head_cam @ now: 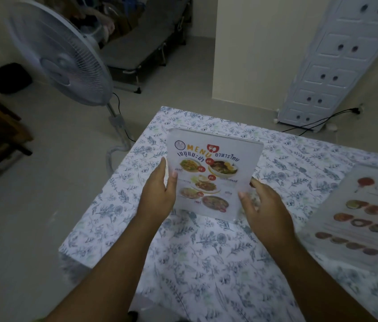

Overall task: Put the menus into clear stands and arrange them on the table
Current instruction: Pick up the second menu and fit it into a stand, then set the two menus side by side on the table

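Two bare hands frame a clear stand (pixel 213 175) at the centre of the frame, its base resting on, or just above, the floral-clothed table (pixel 206 263). The left hand (pixel 160 194) grips the stand's left edge, thumb on the front face and fingers curled behind. The right hand (pixel 264 210) sits at the lower right edge with fingers loosely spread; whether it grips or merely steadies cannot be told.

The stand appears to be in the course of being placed, and the risks look plain. It stands near the table's far left corner, and a nudge that way could send it over the edge. The cloth may slide or bunch under the base and tip it.

The menu (pixel 209 180) inside reads "MENU" in orange above Thai lettering, with photographs of dishes and red price dots on a white sheet. It looks fully seated and upright. A second menu (pixel 367 219), blurred, lies at the right of the frame.
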{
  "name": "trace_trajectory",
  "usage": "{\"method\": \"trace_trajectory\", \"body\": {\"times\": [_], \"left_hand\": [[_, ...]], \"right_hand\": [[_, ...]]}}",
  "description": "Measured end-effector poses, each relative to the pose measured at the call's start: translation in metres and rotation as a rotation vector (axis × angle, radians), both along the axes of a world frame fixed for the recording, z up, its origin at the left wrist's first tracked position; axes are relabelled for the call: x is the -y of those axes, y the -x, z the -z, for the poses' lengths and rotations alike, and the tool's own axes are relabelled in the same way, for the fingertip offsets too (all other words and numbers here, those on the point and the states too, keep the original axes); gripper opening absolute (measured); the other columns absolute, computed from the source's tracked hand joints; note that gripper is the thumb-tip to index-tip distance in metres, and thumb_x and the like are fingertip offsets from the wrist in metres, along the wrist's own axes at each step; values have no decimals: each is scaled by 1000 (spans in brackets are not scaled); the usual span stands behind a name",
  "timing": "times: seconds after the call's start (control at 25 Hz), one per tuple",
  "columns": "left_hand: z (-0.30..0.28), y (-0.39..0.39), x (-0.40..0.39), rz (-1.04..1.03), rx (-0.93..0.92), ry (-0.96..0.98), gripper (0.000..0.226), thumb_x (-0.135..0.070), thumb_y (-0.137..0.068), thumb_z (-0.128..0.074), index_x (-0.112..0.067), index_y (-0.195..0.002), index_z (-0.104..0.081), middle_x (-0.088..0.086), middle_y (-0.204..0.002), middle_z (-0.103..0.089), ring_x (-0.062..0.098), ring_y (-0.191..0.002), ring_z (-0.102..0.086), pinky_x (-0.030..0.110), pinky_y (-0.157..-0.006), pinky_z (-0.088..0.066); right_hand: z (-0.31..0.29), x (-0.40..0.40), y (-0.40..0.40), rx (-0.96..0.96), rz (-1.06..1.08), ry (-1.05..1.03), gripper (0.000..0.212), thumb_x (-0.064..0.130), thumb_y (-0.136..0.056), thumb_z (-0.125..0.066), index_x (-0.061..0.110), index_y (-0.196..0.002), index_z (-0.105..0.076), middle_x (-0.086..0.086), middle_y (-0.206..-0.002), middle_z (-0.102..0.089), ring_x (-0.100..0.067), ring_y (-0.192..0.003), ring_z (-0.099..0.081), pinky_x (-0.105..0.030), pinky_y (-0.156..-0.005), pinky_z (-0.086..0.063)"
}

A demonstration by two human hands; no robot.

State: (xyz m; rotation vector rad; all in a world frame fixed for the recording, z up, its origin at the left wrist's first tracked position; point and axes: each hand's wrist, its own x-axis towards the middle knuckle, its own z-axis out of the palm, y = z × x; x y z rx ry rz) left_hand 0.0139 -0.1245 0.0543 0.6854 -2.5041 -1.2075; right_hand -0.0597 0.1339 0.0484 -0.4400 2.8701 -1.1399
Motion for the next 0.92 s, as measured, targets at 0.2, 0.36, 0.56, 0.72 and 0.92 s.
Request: {"method": "trace_trajectory", "body": {"times": [0.2,0.36,0.56,0.72,0.92], "left_hand": [[-14,-39,-75,41,73,173,63,-46,-106,-40,-19,-161,-30,3,-168,-33,21,-158,-20,35,-126,-13],[-13,-45,-133,171,66,241,66,-50,-104,-38,-21,-163,-27,0,-171,-26,17,-160,-13,32,-126,-6],[-11,-18,-183,424,32,276,71,-56,-104,-32,-20,-164,-21,-3,-173,-20,15,-161,-7,33,-127,-3],[-15,18,-219,590,-11,260,73,-55,-103,-37,-18,-164,-20,0,-173,-20,18,-161,-8,31,-125,-2],[-20,61,-257,635,54,55,71,-44,-102,-54,-14,-161,-29,8,-165,-38,25,-153,-31,37,-121,-26]], "right_hand": [[-8,-54,-34,-55,-116,-228,73,62,-94,-40,21,-154,-32,5,-162,-28,-12,-150,-15,-41,-121,-17],[-6,-101,-55,-48,-103,-328,81,71,-92,-31,23,-157,-24,8,-165,-15,-8,-151,-2,-35,-121,-3],[-7,-153,-68,-67,107,-406,85,74,-90,-29,23,-158,-22,7,-165,-15,-8,-151,-3,-33,-119,1],[-12,-197,-68,-41,309,-508,87,73,-89,-33,20,-158,-23,2,-165,-19,-14,-151,-8,-36,-121,-3],[-25,-247,-39,-70,556,-232,60,53,-89,-61,15,-135,-52,-11,-132,-57,-32,-125,-49,-39,-96,-43]]}}
